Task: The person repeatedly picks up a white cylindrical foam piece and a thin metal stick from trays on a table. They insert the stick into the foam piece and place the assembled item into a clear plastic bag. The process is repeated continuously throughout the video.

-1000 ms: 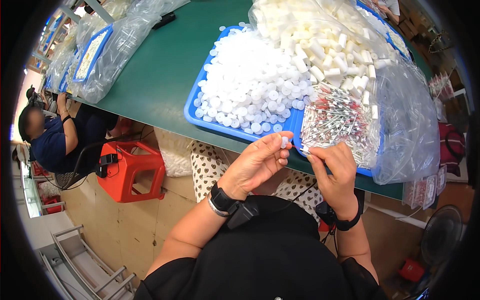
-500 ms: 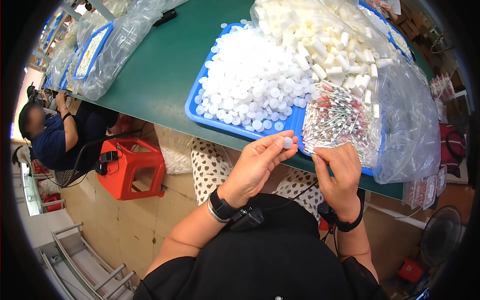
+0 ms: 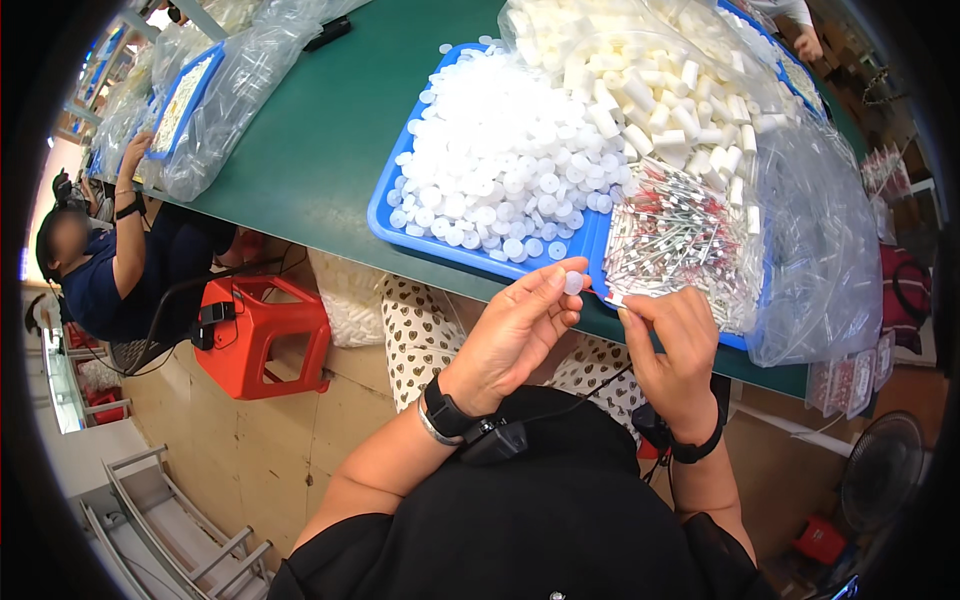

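Note:
Between the thumb and fingers of my left hand (image 3: 515,325) is a translucent white plastic disc (image 3: 573,283). My right hand (image 3: 676,345), to its right, pinches the white end of a thin rod (image 3: 616,299); most of the rod is too small to make out. Both hands hover just off the front edge of a blue tray (image 3: 400,234). A large heap of similar white discs (image 3: 500,160) fills the tray's left part. Thin rods with white and red ends (image 3: 680,235) lie in a pile on the right, beyond my right hand.
Behind the rods, cream foam cylinders (image 3: 690,80) spill from a clear plastic bag (image 3: 815,250). The tray sits on a green table (image 3: 300,130). A red stool (image 3: 262,335) stands left on the floor; a person (image 3: 110,250) sits farther left. A fan (image 3: 882,470) is at lower right.
My hands have barely shifted, still holding the disc and the rod. The seated person at left has raised an arm toward a tray. Another person's hand has appeared lower at top right.

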### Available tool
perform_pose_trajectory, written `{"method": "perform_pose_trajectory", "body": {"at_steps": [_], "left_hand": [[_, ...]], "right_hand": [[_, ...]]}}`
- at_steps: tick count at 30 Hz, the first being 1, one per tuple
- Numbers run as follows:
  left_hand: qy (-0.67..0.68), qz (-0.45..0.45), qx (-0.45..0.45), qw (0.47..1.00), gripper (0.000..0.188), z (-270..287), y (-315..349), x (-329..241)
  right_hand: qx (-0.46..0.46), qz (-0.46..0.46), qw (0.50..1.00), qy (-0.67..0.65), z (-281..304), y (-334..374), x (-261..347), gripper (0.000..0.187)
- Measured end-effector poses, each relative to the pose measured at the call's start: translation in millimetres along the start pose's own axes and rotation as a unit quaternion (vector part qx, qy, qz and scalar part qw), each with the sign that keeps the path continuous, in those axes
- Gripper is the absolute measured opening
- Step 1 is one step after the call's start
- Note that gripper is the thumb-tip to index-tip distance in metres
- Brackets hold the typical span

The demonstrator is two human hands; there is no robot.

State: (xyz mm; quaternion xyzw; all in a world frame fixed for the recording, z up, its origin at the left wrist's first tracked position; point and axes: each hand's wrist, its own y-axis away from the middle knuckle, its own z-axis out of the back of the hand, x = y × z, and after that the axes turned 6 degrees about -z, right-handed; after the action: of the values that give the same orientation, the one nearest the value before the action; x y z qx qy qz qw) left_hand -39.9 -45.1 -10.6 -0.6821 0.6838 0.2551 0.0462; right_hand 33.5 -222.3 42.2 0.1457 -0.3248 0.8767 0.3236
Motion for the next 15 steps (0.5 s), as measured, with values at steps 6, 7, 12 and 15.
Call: {"method": "perform_pose_trajectory", "body": {"at_steps": [6, 7, 12, 15], "left_hand": [[-0.022, -0.007, -0.005, 1.000, 0.038, -0.4, 0.9, -0.9], [-0.024, -0.008, -0.005, 1.000, 0.037, -0.7, 0.7, -0.7], [-0.045, -0.019, -0.008, 0.999, 0.036, -1.2, 0.1, 1.2], [-0.070, -0.026, -0.015, 0.997, 0.035, -3.0, -0.2, 3.0]], "right_hand": [[0.009, -0.016, 0.999, 0.029, 0.0, 1.1, -0.5, 0.013], [0.010, -0.017, 0.999, 0.035, 0.2, 1.0, -0.4, 0.013], [-0.001, 0.018, 0.999, 0.033, 1.5, 0.8, -0.5, 0.016], [-0.003, 0.048, 0.998, 0.034, 1.2, 1.6, -0.3, 0.021]]}}
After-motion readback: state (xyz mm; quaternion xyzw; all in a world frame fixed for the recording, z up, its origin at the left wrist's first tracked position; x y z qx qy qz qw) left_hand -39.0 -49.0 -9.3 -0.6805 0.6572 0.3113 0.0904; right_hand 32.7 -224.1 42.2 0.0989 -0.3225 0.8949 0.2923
